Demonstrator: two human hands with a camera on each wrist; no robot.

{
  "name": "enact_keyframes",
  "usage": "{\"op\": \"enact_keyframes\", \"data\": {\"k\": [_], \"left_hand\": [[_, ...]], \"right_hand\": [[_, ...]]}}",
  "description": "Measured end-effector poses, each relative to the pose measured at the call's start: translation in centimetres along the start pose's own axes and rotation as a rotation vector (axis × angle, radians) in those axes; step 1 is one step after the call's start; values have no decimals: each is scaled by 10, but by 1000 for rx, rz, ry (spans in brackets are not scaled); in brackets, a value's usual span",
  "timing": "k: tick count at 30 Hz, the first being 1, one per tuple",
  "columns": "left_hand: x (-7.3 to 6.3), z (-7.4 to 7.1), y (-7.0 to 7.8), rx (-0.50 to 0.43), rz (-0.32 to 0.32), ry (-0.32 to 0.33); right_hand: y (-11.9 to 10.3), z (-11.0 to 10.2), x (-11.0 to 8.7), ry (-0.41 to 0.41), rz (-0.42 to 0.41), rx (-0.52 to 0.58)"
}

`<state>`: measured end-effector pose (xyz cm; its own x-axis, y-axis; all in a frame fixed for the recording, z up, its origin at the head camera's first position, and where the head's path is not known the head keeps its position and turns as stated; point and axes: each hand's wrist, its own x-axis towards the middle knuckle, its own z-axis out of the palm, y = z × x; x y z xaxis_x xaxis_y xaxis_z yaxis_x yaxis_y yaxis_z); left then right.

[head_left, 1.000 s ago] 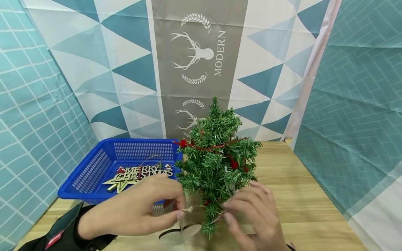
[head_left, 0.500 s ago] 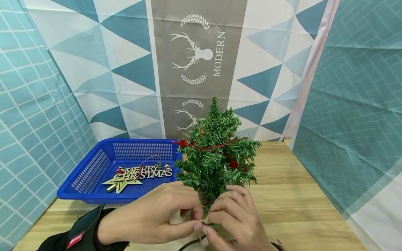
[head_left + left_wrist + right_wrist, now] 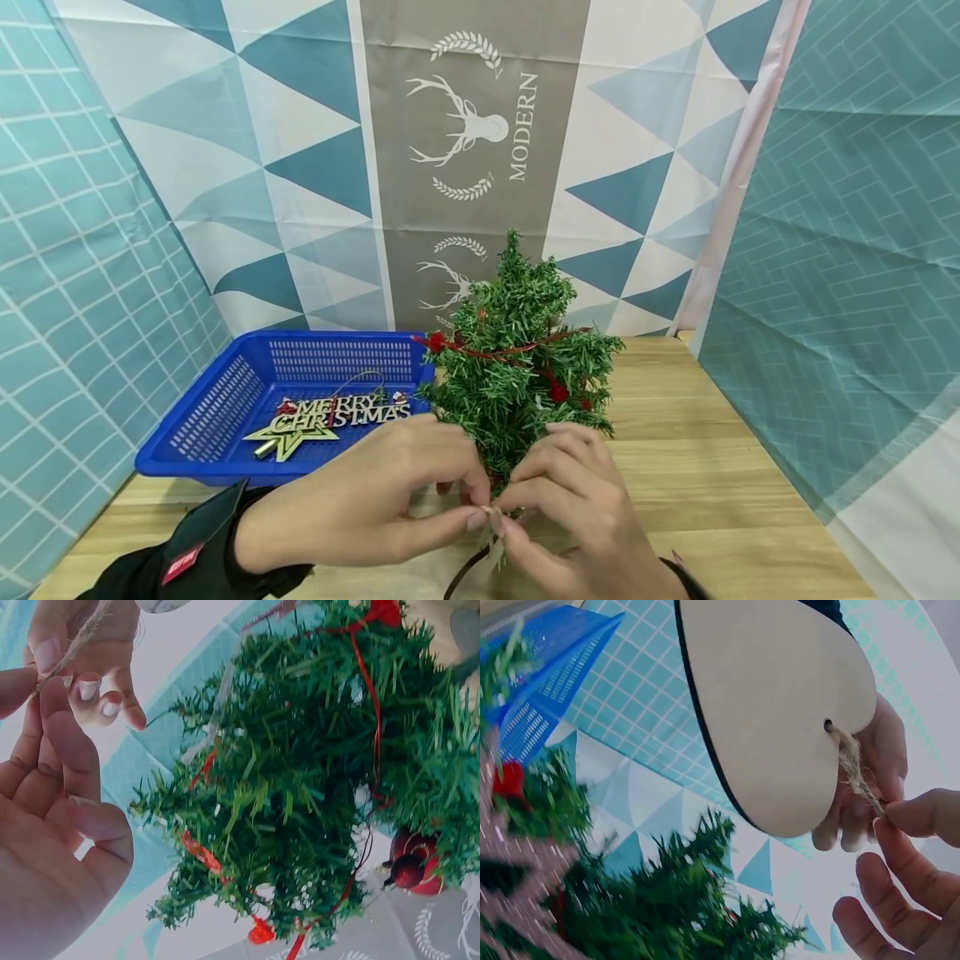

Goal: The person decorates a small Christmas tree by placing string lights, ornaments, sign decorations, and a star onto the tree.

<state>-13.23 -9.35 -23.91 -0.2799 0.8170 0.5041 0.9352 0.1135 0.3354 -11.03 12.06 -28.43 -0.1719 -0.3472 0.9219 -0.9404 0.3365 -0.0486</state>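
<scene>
A flat wooden heart (image 3: 772, 712) with a dark edge hangs from a twine loop (image 3: 855, 769) threaded through its hole. My left hand (image 3: 390, 500) pinches the twine between thumb and forefinger. From the other side, my right hand (image 3: 581, 508) pinches it too, with the fingertips of both hands meeting in the head view. Just behind them stands a small green Christmas tree (image 3: 510, 392), wound with red garland. The head view shows only a dark curve of the heart's edge below the hands.
At left a blue plastic basket (image 3: 187, 433) holds a "Merry Christmas" sign (image 3: 341, 412) and a gold star (image 3: 296, 437). On the tree hang a red bauble (image 3: 416, 866) and a glittery pinkish ornament (image 3: 517, 900). A patterned cloth (image 3: 300, 167) backs the wooden table (image 3: 705, 433).
My left hand has moved right with the twine and heart. My right hand has left the lower branch and come over to pinch the twine beside it.
</scene>
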Motion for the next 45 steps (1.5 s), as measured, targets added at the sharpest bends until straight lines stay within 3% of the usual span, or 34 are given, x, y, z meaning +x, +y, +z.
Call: {"op": "enact_keyframes", "data": {"k": [5,12,20,28,34,45], "left_hand": [[7,-4,-8,69,-15,70],[19,-2,-22,198,-73,194],[32,3,-32,345,-128,303],[43,3,-41,419,-139,374],[48,4,-41,481,-166,390],[40,7,-42,471,-179,380]], "right_hand": [[5,-13,11,-35,105,28],[17,-21,20,-130,263,-68],[32,-20,28,-122,352,-183],[41,-20,33,-143,362,-291],[46,-20,37,-164,389,-352],[48,-15,36,-191,356,-461]]}}
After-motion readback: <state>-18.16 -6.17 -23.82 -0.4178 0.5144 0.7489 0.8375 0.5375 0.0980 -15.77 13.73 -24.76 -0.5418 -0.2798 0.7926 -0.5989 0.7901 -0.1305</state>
